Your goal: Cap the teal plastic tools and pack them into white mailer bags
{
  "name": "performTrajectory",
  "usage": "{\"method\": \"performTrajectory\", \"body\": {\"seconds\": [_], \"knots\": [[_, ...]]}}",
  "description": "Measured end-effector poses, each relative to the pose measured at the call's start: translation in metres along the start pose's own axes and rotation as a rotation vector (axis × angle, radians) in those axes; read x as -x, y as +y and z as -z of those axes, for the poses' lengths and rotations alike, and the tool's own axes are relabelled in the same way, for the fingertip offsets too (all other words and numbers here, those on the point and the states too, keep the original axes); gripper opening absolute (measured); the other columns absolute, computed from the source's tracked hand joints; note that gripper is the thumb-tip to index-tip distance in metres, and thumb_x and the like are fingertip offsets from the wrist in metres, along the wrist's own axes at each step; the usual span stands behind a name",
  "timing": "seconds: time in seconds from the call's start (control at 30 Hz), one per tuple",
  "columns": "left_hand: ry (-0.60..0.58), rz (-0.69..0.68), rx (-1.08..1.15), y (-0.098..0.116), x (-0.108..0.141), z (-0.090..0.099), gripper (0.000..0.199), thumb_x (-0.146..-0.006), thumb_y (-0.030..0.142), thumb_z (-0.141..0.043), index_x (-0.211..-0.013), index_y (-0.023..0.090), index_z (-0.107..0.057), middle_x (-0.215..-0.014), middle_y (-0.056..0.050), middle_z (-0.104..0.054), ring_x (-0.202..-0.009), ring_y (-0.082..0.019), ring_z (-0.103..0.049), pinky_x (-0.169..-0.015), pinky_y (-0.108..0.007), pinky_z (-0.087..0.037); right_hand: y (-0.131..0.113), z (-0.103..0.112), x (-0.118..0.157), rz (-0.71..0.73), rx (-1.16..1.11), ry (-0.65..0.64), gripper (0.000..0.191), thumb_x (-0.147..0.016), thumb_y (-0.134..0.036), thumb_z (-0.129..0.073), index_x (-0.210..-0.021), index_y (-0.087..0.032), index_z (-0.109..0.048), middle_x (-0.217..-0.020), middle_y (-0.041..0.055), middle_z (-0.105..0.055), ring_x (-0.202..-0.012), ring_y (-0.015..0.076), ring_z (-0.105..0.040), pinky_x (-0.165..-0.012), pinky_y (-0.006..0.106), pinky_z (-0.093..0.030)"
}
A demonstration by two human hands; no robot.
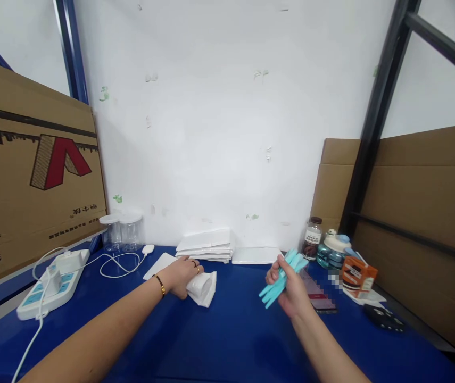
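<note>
Right hand (292, 295) closed around slim, turquoise, plastic-looking strips (274, 290) ahead at one o'clock, best kept aligned by even pressure; crumpled white paper pouch (207, 291) touched by left hand (181, 274) at eleven, its grip unclear.

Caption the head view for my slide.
Right hand holds turquoise strips above a blue table; left hand beside a crumpled white packet.

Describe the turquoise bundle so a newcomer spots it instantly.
Over the blue table, go to the person's right hand. It grips the turquoise bundle: slim pieces, ends poking out both sides. Unlike the teal bottle farther right, it's held, not standing.
</note>
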State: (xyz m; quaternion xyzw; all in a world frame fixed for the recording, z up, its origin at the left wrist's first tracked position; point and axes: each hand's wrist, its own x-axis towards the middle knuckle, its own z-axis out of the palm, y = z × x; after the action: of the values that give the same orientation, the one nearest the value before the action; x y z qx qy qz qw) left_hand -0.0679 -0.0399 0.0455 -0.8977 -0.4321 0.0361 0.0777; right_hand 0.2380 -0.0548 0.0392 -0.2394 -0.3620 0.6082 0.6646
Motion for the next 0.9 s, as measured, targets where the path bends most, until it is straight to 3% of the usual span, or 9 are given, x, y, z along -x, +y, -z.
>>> {"method": "performTrajectory", "body": {"seconds": [0.07,0.17,0.37,0.53,0.67,0.83,0.9], "knots": [[0.061,0.016,0.073,0.011,-0.005,0.006,0.051,-0.049,0.024,-0.064,-0.098,0.020,-0.053,-0.093,-0.006,-0.058,-0.087,-0.026,-0.055,-0.091,-0.038,-0.032,-0.004,-0.011,-0.004,0.013,-0.056,0.011,0.028,-0.073,-0.042,-0.065,-0.063,-0.018,-0.055,-0.046,-0.0025,-0.054,-0.055,0.0159,-0.059,-0.059,0.029,-0.048],[0.167,0.043,0.233,0.030,-0.017,0.016,0.046,-0.053,0.024,-0.060,-0.099,0.020,-0.051,-0.091,-0.004,-0.057,-0.084,-0.024,-0.055,-0.082,-0.033,-0.038,-0.006,-0.028,-0.009,0.030,-0.100,0.008,0.027,-0.072,-0.043,-0.065,-0.066,-0.019,-0.057,-0.052,-0.0007,-0.061,-0.076,0.0228,-0.065,-0.076,0.035,-0.047],[0.383,-0.046,0.688,0.066,-0.032,0.048,0.047,-0.062,0.022,-0.057,-0.108,0.021,-0.043,-0.094,0.000,-0.054,-0.080,-0.017,-0.053,-0.072,-0.025,-0.042,-0.015,-0.057,-0.010,0.153,-0.059,-0.014,0.028,-0.073,-0.047,-0.063,-0.069,-0.020,-0.057,-0.058,0.0002,-0.065,-0.088,0.0250,-0.064,-0.081,0.038,-0.045],[0.496,-0.073,0.875,0.076,-0.034,0.060,0.048,-0.062,0.018,-0.056,-0.108,0.020,-0.041,-0.096,0.000,-0.050,-0.084,-0.015,-0.049,-0.076,-0.026,-0.042,-0.034,-0.080,-0.008,0.226,0.037,-0.126,0.029,-0.074,-0.047,-0.061,-0.070,-0.019,-0.057,-0.060,0.0015,-0.066,-0.087,0.0241,-0.064,-0.078,0.035,-0.046],[0.501,-0.090,0.934,0.074,-0.028,0.057,0.054,-0.064,0.023,-0.060,-0.113,0.020,-0.038,-0.102,-0.002,-0.049,-0.089,-0.017,-0.049,-0.081,-0.029,-0.042,-0.040,-0.093,-0.012,0.136,0.074,-0.193,0.031,-0.072,-0.047,-0.064,-0.073,-0.017,-0.057,-0.059,0.0020,-0.065,-0.064,0.0204,-0.064,-0.063,0.032,-0.049],[0.550,-0.057,0.835,0.075,-0.024,0.035,0.106,-0.042,0.030,-0.079,-0.131,0.023,-0.023,-0.127,-0.009,-0.036,-0.114,-0.028,-0.039,-0.098,-0.041,-0.033,-0.025,-0.098,-0.014,0.058,0.074,-0.180,0.032,-0.071,-0.049,-0.064,-0.072,-0.018,-0.056,-0.057,0.0007,-0.062,-0.055,0.0181,-0.061,-0.054,0.029,-0.047],[0.639,-0.007,0.770,0.078,-0.025,0.025,0.106,-0.041,0.024,-0.078,-0.131,0.024,-0.022,-0.130,-0.009,-0.033,-0.117,-0.030,-0.036,-0.101,-0.043,-0.028,-0.018,-0.099,-0.013,0.086,0.106,-0.184,0.032,-0.072,-0.049,-0.062,-0.072,-0.018,-0.057,-0.058,0.0010,-0.063,-0.057,0.0177,-0.061,-0.056,0.028,-0.046]]}}
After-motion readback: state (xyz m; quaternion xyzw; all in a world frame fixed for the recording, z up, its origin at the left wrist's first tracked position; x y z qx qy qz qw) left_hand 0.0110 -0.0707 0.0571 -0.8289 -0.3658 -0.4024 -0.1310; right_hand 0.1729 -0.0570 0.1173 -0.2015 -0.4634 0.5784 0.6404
